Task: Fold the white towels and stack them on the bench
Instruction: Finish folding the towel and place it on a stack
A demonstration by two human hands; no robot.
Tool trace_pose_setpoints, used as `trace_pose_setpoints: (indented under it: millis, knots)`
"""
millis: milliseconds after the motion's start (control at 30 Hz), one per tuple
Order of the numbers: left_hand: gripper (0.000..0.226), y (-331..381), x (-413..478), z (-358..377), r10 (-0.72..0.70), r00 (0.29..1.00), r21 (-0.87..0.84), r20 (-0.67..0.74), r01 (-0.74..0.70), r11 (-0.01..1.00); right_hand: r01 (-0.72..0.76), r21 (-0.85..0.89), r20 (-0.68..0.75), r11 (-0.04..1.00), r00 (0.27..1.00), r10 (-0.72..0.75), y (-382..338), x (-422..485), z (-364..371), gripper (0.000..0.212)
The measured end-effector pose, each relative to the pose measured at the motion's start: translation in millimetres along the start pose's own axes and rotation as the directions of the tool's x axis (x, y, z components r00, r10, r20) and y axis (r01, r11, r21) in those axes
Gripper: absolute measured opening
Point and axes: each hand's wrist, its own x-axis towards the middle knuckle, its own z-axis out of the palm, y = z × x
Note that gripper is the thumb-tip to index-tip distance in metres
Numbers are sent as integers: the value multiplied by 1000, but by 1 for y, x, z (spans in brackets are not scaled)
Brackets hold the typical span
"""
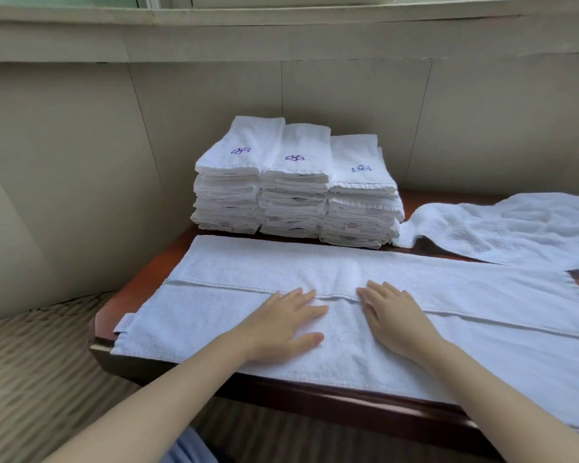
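My hands: left hand and right hand lie flat, fingers straight, pressing the towel.
Towel: white, folded lengthwise, spread across the bench.
Stacks: folded towels, frame centre.

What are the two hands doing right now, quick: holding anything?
Left hand: open, fingers straight, pressing flat on the spread towel, holding nothing.
Right hand: open, fingers straight, flat on the same towel, holding nothing.

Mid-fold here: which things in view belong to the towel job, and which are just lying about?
Part of the job:
- long white towel spread on the bench, left hand and right hand flat on it
- three stacks of folded white towels
- loose white towel, unfolded, at right
- dark red wooden bench

Just lying about:
- striped beige carpet
- beige panelled wall
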Motion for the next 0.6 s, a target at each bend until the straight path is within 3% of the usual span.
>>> trace_pose_setpoints:
  millis: [133, 300, 400, 500, 600]
  knots:
    - [71, -2, -16, 6, 64, 998, -30, 20, -64, 998, 152, -17, 125, 988, 981, -149, -3, -31, -8, 50]
    - [92, 4, -30, 11, 172, 984, 57, 38, -174, 983, 295, 77, 310, 952, 901, -304, -11, -64, -20, 87]
    - [66, 6, -29, 5, 173, 982, -106, -76, -181, 978, 360, 26, 301, 933, 887, -351, -13, -73, -25, 93]
    - [21, 5, -27, -7, 114, 967, -237, -229, -169, 957, 381, 43, 186, 923, 905, -383, -16, -72, -30, 71]
    - [11, 5, -25, -11, 67, 957, -210, -281, -129, 969, 369, 76, 129, 926, 918, -376, -18, -64, -35, 44]
